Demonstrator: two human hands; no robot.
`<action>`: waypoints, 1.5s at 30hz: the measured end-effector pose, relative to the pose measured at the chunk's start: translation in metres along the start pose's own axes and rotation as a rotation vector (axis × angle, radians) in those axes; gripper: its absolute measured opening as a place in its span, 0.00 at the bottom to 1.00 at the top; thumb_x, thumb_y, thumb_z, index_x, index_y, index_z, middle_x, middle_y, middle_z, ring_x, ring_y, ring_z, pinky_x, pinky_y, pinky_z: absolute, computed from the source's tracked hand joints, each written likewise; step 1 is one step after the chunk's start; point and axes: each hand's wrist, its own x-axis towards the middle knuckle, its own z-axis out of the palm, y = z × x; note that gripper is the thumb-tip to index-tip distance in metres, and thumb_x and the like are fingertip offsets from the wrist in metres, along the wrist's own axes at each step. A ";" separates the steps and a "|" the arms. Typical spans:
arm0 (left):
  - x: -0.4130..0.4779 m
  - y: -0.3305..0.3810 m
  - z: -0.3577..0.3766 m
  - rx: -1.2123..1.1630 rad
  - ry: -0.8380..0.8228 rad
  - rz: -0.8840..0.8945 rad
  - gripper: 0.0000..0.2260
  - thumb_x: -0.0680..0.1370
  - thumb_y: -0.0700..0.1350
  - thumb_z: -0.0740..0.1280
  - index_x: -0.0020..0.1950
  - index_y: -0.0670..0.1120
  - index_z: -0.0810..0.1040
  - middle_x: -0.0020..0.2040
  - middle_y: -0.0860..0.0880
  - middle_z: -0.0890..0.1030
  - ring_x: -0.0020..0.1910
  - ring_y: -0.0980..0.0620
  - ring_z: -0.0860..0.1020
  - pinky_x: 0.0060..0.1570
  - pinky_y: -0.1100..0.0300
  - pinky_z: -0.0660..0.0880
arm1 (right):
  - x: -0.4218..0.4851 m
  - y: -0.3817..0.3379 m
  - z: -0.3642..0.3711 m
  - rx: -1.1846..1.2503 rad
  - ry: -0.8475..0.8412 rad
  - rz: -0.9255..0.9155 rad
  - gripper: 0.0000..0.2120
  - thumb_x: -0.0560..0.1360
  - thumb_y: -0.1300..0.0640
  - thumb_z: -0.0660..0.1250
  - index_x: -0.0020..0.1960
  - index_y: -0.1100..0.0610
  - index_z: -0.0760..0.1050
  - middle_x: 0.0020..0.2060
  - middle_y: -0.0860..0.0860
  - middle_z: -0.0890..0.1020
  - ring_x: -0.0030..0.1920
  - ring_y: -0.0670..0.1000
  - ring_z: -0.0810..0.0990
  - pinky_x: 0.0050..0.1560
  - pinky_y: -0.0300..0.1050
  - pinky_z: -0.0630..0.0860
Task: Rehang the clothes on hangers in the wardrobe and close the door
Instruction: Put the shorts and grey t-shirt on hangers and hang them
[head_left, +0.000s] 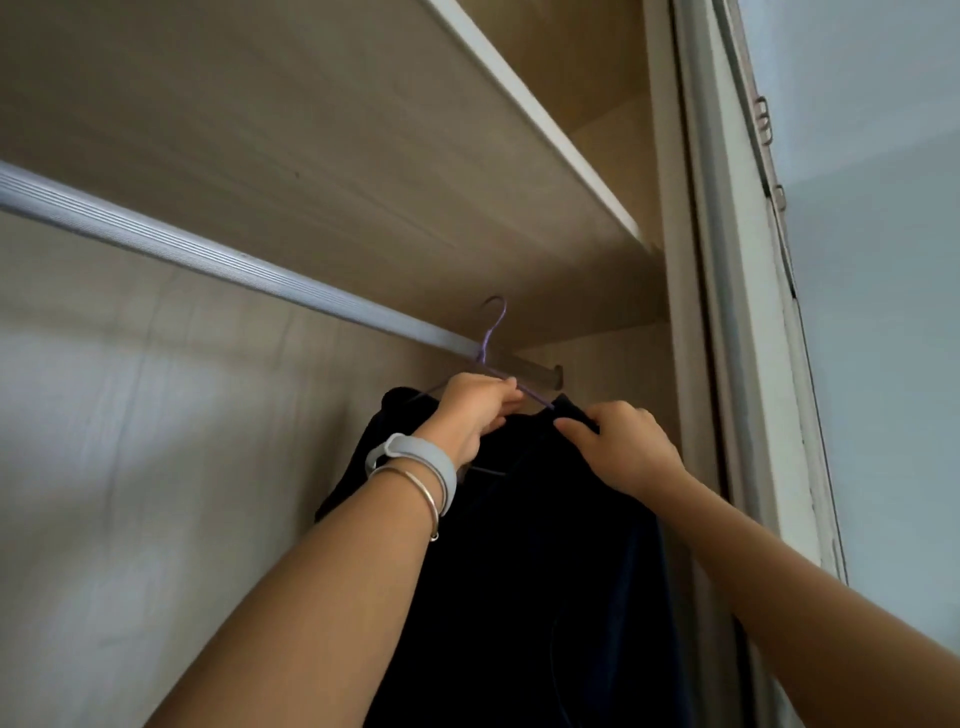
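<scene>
— How many of each thing is there?

— One purple wire hanger (491, 332), one dark garment (545, 545), one ribbed metal rail (208, 254) and one wooden shelf (363, 130) above the rail. Two bare hands are raised into the wardrobe (156, 467). The left wrist wears two bands: a pale wristband (415, 457) and a thin metal bangle (415, 483).

— What is the left hand (480, 410) doing?

— Its fingers are curled round the hanger's sloping wire, just below the neck, with the thumb closed against them. The grip is tight.

— And the right hand (618, 447)?

— It is nearly closed as well. Thumb and fingers pinch a fold of the dark cloth at the hanger's right shoulder (the fingertips are hidden in the fabric, so I cannot tell how many hold it).

— Where do the hanger and garment sit?

— They are at the far right end of the rail, close to its bracket. The hook stands up above the rail, but I cannot tell whether it is over the rail or only beside it. The garment is draped on the hanger and falls straight down between the two forearms, out of the bottom of the view.

— What is to the right?

— A pale upright frame (737, 312) stands just beside the garment, edging the open wardrobe.
</scene>
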 end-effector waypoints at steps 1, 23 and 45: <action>0.011 -0.003 0.000 0.007 0.002 -0.014 0.07 0.79 0.39 0.60 0.52 0.38 0.77 0.48 0.45 0.78 0.50 0.50 0.78 0.40 0.66 0.70 | 0.009 0.002 0.006 0.013 -0.025 0.017 0.16 0.77 0.45 0.60 0.39 0.55 0.75 0.30 0.50 0.76 0.31 0.50 0.76 0.27 0.41 0.67; 0.106 -0.081 0.030 -0.236 0.026 -0.137 0.12 0.79 0.36 0.57 0.35 0.40 0.70 0.20 0.49 0.77 0.15 0.59 0.76 0.19 0.68 0.73 | 0.083 0.048 0.054 -0.351 -0.159 0.029 0.16 0.78 0.48 0.59 0.56 0.58 0.76 0.55 0.56 0.79 0.55 0.57 0.78 0.52 0.46 0.73; -0.024 -0.136 -0.076 0.724 0.022 -0.051 0.08 0.77 0.39 0.62 0.53 0.41 0.78 0.46 0.45 0.81 0.39 0.55 0.78 0.35 0.76 0.73 | -0.002 0.047 0.087 -0.139 0.231 -0.207 0.18 0.75 0.62 0.60 0.64 0.56 0.69 0.64 0.57 0.70 0.66 0.60 0.64 0.69 0.59 0.55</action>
